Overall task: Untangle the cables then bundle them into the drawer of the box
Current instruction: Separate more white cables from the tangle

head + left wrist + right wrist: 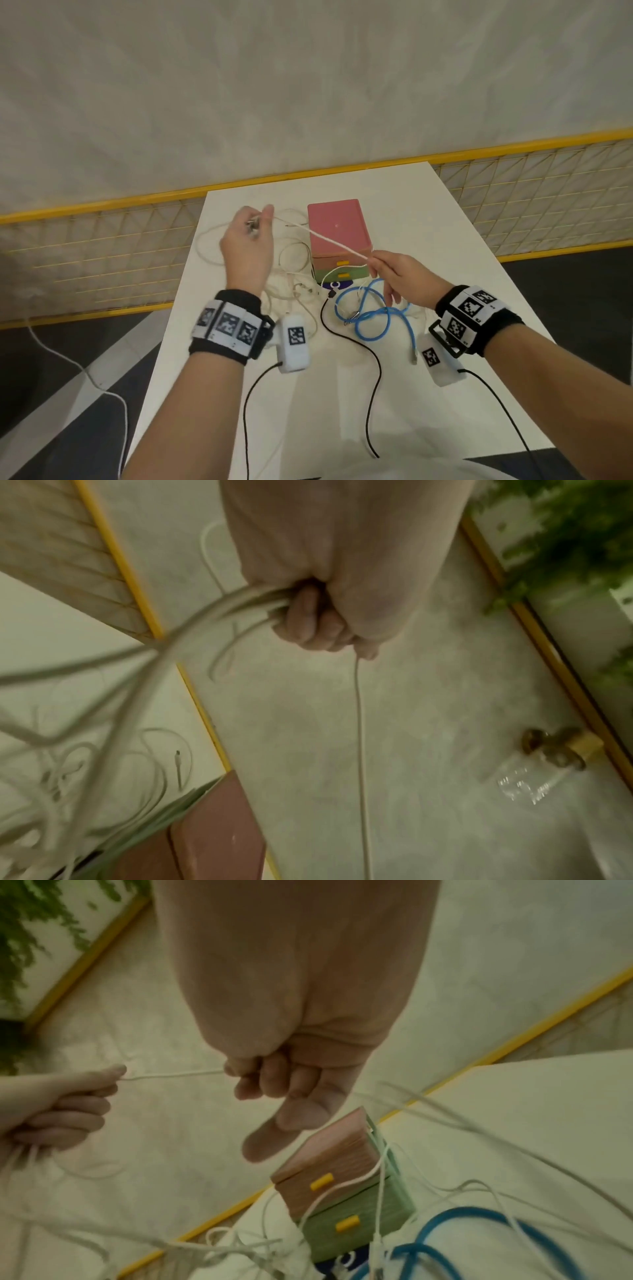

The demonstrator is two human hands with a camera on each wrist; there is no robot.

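A white cable (329,240) stretches taut above the table between my two hands. My left hand (247,240) is raised left of the box and grips a bunch of white cable strands (219,610) in its fist. My right hand (394,270) pinches the same cable (171,1075) between thumb and forefinger in front of the box. The small box (338,229) has a pink top, a pink drawer (308,1183) and a green drawer (349,1229), both closed, with yellow handles. White cables (291,267) lie tangled left of it. A blue cable (373,313) and a black cable (356,346) lie in front.
The white table (445,219) ends at a yellow-framed mesh fence (102,240) behind and to the left. A white cord (68,359) trails over the floor at the left. In the left wrist view a glass bottle (537,775) lies on the floor, with green plants (565,534) beyond.
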